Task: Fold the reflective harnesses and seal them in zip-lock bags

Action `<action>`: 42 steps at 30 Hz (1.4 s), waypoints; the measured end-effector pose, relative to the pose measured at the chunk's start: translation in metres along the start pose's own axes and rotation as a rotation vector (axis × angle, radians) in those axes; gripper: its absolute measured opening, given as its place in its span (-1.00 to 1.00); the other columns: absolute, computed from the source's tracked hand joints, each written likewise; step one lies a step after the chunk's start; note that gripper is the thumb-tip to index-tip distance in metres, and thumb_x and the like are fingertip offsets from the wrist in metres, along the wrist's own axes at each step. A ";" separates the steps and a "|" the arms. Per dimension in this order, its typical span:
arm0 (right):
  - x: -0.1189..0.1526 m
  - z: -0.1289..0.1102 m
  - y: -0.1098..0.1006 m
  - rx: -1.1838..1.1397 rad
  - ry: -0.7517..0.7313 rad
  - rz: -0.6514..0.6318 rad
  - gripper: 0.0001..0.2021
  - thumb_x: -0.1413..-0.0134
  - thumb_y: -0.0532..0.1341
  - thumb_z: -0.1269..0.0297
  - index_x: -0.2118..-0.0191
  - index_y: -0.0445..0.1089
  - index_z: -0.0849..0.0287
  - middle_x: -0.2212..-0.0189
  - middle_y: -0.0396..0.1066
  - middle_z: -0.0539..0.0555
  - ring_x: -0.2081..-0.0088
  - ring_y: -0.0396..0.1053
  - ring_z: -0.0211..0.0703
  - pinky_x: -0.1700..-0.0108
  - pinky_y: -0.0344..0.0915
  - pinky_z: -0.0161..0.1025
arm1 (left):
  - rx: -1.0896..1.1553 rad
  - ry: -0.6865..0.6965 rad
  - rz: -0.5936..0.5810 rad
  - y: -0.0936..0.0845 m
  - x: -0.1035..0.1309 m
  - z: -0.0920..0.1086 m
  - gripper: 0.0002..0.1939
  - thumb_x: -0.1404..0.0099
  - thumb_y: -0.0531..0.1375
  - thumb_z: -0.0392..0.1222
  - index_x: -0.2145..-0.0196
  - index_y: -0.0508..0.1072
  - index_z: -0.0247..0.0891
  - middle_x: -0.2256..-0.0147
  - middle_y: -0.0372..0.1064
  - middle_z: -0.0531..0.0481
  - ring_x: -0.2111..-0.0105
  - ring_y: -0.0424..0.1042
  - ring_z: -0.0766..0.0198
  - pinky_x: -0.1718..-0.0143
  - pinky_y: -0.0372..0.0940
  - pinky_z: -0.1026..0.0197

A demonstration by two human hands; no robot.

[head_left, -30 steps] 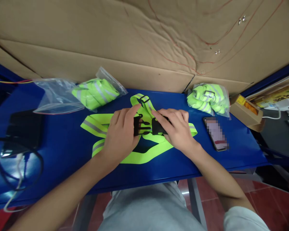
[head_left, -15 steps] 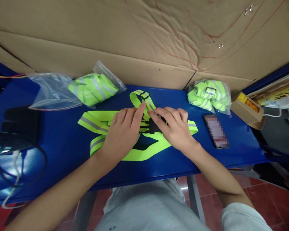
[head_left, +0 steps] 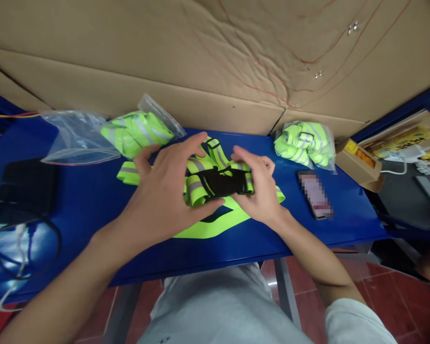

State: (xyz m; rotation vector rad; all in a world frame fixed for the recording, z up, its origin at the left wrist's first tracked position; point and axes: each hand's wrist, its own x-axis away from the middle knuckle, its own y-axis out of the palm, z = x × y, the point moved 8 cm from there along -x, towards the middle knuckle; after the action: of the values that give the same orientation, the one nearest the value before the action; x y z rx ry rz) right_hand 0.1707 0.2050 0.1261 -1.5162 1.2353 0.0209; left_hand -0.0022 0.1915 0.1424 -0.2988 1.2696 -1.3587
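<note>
A yellow-green strap point(head_left: 215, 228) with grey reflective stripes lies gathered on the blue table. Its black buckle point(head_left: 225, 183) sits between my hands. My left hand point(head_left: 161, 186) is curved around the strap's left part, fingers spread and thumb just below the buckle; whether it grips any strap is unclear. At the buckle's right end, my right hand point(head_left: 260, 186) has its thumb side against the strap, with its lower fingers partly hidden. A black slider point(head_left: 212, 143) on a strap loop shows behind the buckle.
Bagged straps stand at the back left point(head_left: 138, 134) and back right point(head_left: 304, 143), beside an empty clear bag point(head_left: 77, 136). A phone point(head_left: 314, 193) and an open carton point(head_left: 360, 162) are on the right. A black device point(head_left: 25, 188) with cables lies left.
My hands have moved apart, the left one rising and spreading its fingers. The buckle, earlier mostly covered, now shows, and the strap ends are drawn inward.
</note>
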 end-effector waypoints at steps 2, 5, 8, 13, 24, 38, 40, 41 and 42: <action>-0.003 0.009 -0.011 -0.153 0.103 0.088 -0.42 -0.33 0.24 0.12 -0.39 0.17 0.06 -0.08 0.50 0.18 -0.11 0.47 0.07 -0.20 0.29 0.05 | 0.254 -0.052 -0.109 0.001 -0.005 -0.011 0.14 -0.10 0.45 0.31 -0.47 0.04 -0.03 -0.22 0.41 -0.17 -0.23 0.42 -0.16 -0.34 0.18 -0.30; -0.003 0.020 -0.017 -0.308 0.199 0.170 -0.57 -0.36 0.24 0.11 -0.26 0.31 0.07 0.05 0.51 0.14 0.00 0.49 -0.04 -0.10 0.41 -0.05 | 0.583 -0.130 -0.262 0.018 -0.009 -0.022 0.14 -0.05 0.51 0.24 -0.45 0.10 0.04 -0.32 0.33 -0.17 -0.23 0.45 -0.09 -0.21 0.39 -0.08; -0.004 0.023 -0.018 -0.330 0.208 0.196 -0.67 -0.35 0.27 0.12 -0.15 0.41 0.08 0.11 0.50 0.10 0.06 0.49 -0.07 -0.05 0.44 -0.07 | 0.712 -0.234 -0.229 0.034 -0.013 -0.031 -0.06 -0.09 0.52 0.07 -0.35 0.28 -0.04 -0.30 0.35 -0.16 -0.23 0.44 -0.07 -0.23 0.39 -0.04; -0.005 0.023 -0.021 -0.334 0.197 0.186 -0.70 -0.38 0.26 0.13 -0.13 0.41 0.09 0.08 0.50 0.12 0.05 0.50 -0.08 -0.04 0.45 -0.08 | 1.065 -0.500 -0.356 0.067 -0.002 -0.024 -0.23 -0.10 0.50 0.07 -0.20 0.44 -0.24 -0.02 0.59 -0.15 0.05 0.58 0.05 0.05 0.48 0.09; 0.006 0.051 0.004 -0.366 0.468 0.085 -0.55 -0.22 0.36 0.09 -0.12 0.38 0.20 0.14 0.48 0.11 0.23 0.44 -0.16 0.19 0.41 -0.20 | 1.223 -0.569 -0.240 0.065 0.008 -0.023 -0.63 -0.19 0.49 0.03 0.20 0.65 -0.31 0.24 0.68 -0.12 0.24 0.62 0.14 0.12 0.50 0.13; 0.019 0.063 0.033 -1.025 0.811 -0.049 -0.42 -0.01 0.37 0.21 -0.22 0.50 0.02 -0.06 0.61 0.02 0.01 0.59 -0.02 -0.09 0.49 -0.07 | 0.704 -0.097 -0.024 0.042 0.001 -0.020 -0.65 -0.52 0.14 -0.13 -0.18 0.48 -0.21 -0.24 0.43 -0.19 -0.24 0.43 0.05 -0.33 0.28 0.00; 0.021 0.058 0.035 -1.098 0.835 -0.091 -0.45 -0.04 0.37 0.18 -0.20 0.51 0.03 0.06 0.65 0.03 0.07 0.61 0.01 -0.08 0.51 -0.03 | 0.770 -0.043 -0.035 0.044 0.002 -0.018 -0.55 -0.51 0.17 -0.14 -0.31 0.38 -0.15 -0.34 0.31 -0.20 -0.36 0.30 0.07 -0.43 0.16 -0.01; 0.020 0.055 0.034 -1.115 0.817 -0.123 -0.52 -0.08 0.37 0.14 -0.14 0.54 0.05 0.13 0.66 0.03 0.10 0.62 0.02 -0.05 0.52 -0.03 | 0.801 -0.018 -0.059 0.045 0.002 -0.017 -0.50 -0.51 0.18 -0.14 -0.35 0.34 -0.12 -0.36 0.29 -0.20 -0.37 0.29 0.08 -0.44 0.14 -0.01; 0.018 0.051 0.033 -1.102 0.774 -0.156 -0.61 -0.14 0.35 0.10 -0.06 0.58 0.07 0.20 0.65 0.03 0.13 0.62 0.02 -0.03 0.52 -0.04 | 0.830 -0.001 -0.091 0.047 0.003 -0.015 -0.47 -0.51 0.19 -0.12 -0.37 0.32 -0.11 -0.36 0.30 -0.20 -0.36 0.31 0.08 -0.43 0.15 0.00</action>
State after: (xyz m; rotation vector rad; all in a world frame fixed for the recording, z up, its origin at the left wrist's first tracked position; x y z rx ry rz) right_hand 0.1854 0.2360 0.0728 -2.7370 1.8452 0.0119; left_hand 0.0106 0.2098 0.0985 0.2248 0.6054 -1.8324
